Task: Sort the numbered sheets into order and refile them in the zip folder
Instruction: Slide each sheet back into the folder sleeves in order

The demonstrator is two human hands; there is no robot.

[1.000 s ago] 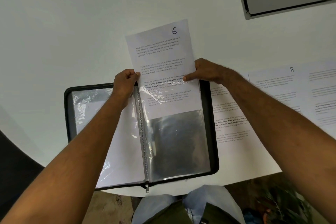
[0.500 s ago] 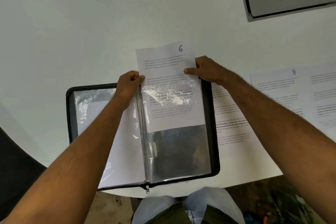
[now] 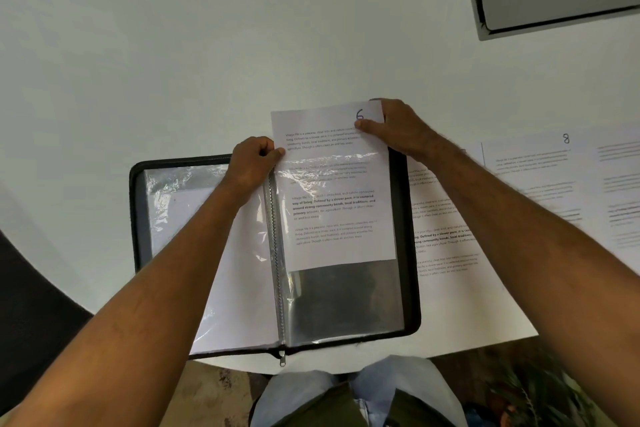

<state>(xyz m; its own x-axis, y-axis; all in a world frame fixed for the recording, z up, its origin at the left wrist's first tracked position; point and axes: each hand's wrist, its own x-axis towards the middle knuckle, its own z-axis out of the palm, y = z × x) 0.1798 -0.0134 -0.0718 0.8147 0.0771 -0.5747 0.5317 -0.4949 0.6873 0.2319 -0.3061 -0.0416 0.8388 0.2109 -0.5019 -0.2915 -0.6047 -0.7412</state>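
Sheet 6 (image 3: 332, 184): long axis toward me, below my right hand (image 3: 398, 128) pinching its top corner; left hand (image 3: 251, 163) pinches sleeve (image 3: 346, 298) mouth.

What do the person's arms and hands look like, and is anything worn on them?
Both forearms are bare to the frame edge: no sleeves, gloves or watch show. No rings are visible on the left hand or the right hand. Fine hair shows on the right forearm.

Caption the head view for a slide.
Both hands, left hand and right hand, feed sheet 6 into a clear sleeve of the open zip folder; sheet 8 lies alongside.
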